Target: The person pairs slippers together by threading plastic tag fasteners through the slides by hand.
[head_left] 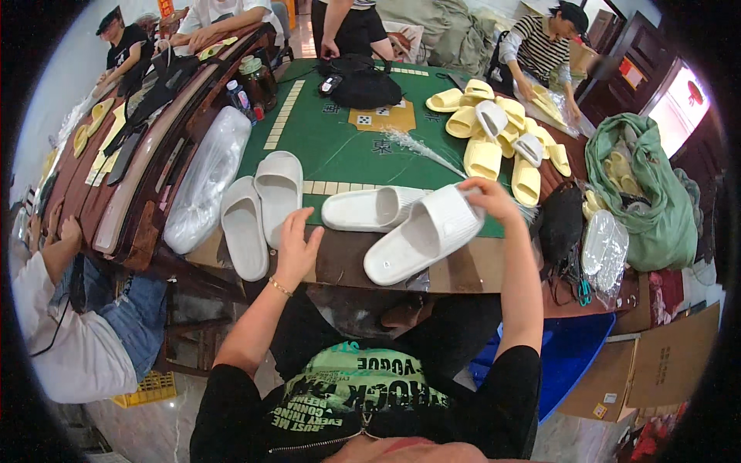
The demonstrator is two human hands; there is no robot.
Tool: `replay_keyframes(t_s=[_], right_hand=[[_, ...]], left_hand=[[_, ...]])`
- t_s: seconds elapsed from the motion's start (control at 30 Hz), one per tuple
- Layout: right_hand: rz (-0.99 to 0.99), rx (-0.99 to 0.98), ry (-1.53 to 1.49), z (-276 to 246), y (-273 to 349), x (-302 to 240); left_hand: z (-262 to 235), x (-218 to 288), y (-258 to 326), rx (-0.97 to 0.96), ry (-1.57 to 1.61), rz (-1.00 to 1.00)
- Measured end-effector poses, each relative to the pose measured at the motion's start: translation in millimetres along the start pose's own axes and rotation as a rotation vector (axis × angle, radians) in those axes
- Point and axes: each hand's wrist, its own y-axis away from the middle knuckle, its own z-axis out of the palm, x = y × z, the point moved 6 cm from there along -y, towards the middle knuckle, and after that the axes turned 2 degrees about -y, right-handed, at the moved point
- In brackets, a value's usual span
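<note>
My right hand grips a light grey slipper by its toe end, tilted with its heel toward me at the table's front edge. Partly behind it lies another grey slipper, on its side or flat; I cannot tell which. My left hand is open, fingers apart and holding nothing, just right of a pair of grey slippers. That pair is one slipper on the left and one slipper overlapping it, both with toes pointing away from me.
A green mat covers the table, with a black bag at the back. Yellow slippers are heaped right, beside a green sack. A plastic-wrapped bundle lies left. Teal-handled scissors hang near the right edge. Co-workers sit around.
</note>
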Motion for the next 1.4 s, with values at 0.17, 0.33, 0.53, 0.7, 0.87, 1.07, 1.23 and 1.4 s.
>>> replay_keyframes(t_s=[0.17, 0.33, 0.53, 0.7, 0.87, 1.07, 1.23, 1.4], right_hand=[[0.037, 0.173, 0.037, 18, -11, 64], [0.174, 0.083, -0.029, 40, -19, 50], [0.267, 0.004, 0.020, 44, -7, 44], [0.223, 0.066, 0.096, 38, 2, 65], [0.214, 0.207, 0.171, 28, 0, 71], [0.080, 0.188, 0.277, 59, -32, 38], [-0.103, 0.139, 0.203, 94, -74, 16], [-0.142, 0.322, 0.360, 106, -83, 2]], left_hand=[[29, 23, 0, -0.121, -0.017, 0.087], [52, 23, -28, -0.170, -0.193, 0.136], [102, 13, -61, -0.303, -0.273, 0.108], [115, 17, -72, -0.399, -0.529, 0.103], [109, 14, -51, -0.542, -0.502, 0.071], [67, 23, -6, -0.562, -0.559, 0.041], [34, 83, -11, -0.226, -0.308, 0.342], [60, 115, 9, -0.379, -0.304, 0.556]])
